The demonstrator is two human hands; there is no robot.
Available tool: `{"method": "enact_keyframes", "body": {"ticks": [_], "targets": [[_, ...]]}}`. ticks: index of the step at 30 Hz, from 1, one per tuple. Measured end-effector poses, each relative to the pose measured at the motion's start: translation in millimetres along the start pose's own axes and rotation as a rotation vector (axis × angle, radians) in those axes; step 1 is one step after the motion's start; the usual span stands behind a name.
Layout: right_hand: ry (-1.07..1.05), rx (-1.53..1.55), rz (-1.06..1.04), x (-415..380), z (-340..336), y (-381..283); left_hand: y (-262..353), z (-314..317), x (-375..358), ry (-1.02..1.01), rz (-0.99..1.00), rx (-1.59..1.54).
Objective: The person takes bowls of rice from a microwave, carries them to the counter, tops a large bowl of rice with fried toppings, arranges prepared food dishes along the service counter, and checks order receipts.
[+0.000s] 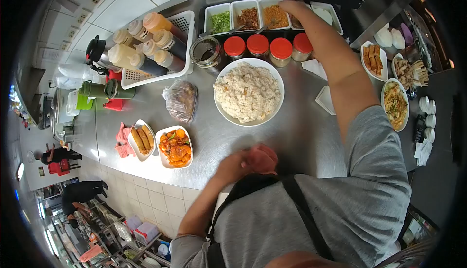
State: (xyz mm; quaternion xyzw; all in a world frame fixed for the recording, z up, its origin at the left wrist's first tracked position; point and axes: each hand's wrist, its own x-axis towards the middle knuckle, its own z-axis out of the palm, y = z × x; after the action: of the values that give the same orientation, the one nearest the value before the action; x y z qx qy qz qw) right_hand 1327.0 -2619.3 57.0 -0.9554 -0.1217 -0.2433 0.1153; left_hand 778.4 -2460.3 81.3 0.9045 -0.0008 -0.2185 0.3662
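Observation:
At the counter's near edge my left hand (231,169) is closed on a red cloth (261,159). My right hand (291,6) reaches to the back row of white tubs, at the rim of the tub with orange-brown crumbs (275,17); its fingers are too hidden to read. Beside that tub are one of brown bits (249,19) and one of chopped green onion (221,22), with spoon handles sticking out. A large white bowl of fried rice (249,92) sits mid-counter, below red-lidded jars (258,44) and an open glass jar (206,54).
At left stand a white basket (155,77) of sauce bottles, a plastic bag of food (180,101), a plate of spring rolls (142,140) and a dish in orange sauce (175,146). More filled plates (395,104) line the right. Two people are in the background at left.

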Motion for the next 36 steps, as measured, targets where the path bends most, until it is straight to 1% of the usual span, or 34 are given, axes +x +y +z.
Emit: {"method": "enact_keyframes", "body": {"ticks": [1,3,5,7,9,11,13,15,16,18,19,21,22,23,25,26,27,29,30,32,33,35,36], "targets": [[-0.02,0.019,0.003,2.5,-1.8,0.6,8.2,-27.2,-4.1,-0.126,-0.149,-0.045],[-0.07,0.075,0.005,8.0,-7.2,3.5,32.7,-80.4,2.1,-0.023,-0.116,-0.014],[-0.125,0.151,0.008,12.7,-14.4,6.0,57.6,-116.8,20.9,0.173,0.0,-0.023],[-0.2,0.251,0.017,14.7,-23.1,12.0,80.8,-141.6,46.1,0.313,0.071,-0.091],[-0.29,0.387,0.039,18.7,-32.5,19.4,85.2,-154.9,84.2,0.417,0.168,-0.13],[-0.412,0.565,0.083,22.9,-41.4,27.4,94.6,-165.8,129.0,0.513,0.295,-0.08],[-0.532,0.711,0.142,22.2,-48.9,33.0,113.8,-170.3,164.3,0.6,0.343,-0.094],[-0.627,0.782,0.194,14.9,-50.5,33.5,123.2,-168.4,200.2,0.755,0.291,-0.153],[-0.669,0.791,0.216,9.2,-47.5,32.1,129.0,-167.5,211.8,0.758,0.287,-0.16],[-0.721,0.803,0.228,-10.6,-41.0,26.8,133.8,-164.2,221.4,0.717,0.129,-0.183],[-0.734,0.803,0.22,-22.3,-56.5,18.1,131.5,-163.1,216.2,0.722,0.116,-0.187],[-0.582,1.158,0.164,-73.1,-116.2,-7.5,124.0,-162.4,201.8,0.582,0.222,0.056],[-0.443,1.168,0.135,-92.8,-141.4,-15.3,129.2,-166.7,186.0,0.477,0.162,0.052],[-0.458,1.173,0.138,-109.4,-160.0,-19.3,130.2,-168.7,169.6,0.474,0.148,0.05],[-0.496,1.253,0.267,-138.6,-186.9,-21.5,136.5,-169.2,134.2,0.587,0.285,0.451],[-0.471,1.295,0.214,-150.3,-192.5,-19.6,152.1,-168.2,111.5,0.48,0.183,0.445],[-0.47,1.293,0.226,-164.0,-203.4,-19.5,149.2,-159.4,99.2,0.469,0.187,0.443],[-0.451,1.291,0.258,-188.8,-229.4,-26.9,136.6,-140.6,81.4,0.429,0.283,0.615],[-0.369,1.423,0.318,-202.7,-231.7,-32.1,135.4,-128.8,72.5,0.421,0.291,0.62],[-0.337,1.476,0.352,-224.2,-232.3,-30.2,136.0,-103.5,55.2,0.565,0.246,0.563],[-0.316,1.528,0.376,-233.6,-233.0,-29.3,136.5,-93.3,45.9,0.559,0.254,0.566],[-0.286,1.543,0.415,-248.8,-235.7,-28.8,136.7,-75.0,29.0,0.714,0.358,0.426],[-0.285,1.548,0.439,-254.1,-236.7,-27.8,136.4,-62.9,24.8,0.807,0.376,0.39]]}}
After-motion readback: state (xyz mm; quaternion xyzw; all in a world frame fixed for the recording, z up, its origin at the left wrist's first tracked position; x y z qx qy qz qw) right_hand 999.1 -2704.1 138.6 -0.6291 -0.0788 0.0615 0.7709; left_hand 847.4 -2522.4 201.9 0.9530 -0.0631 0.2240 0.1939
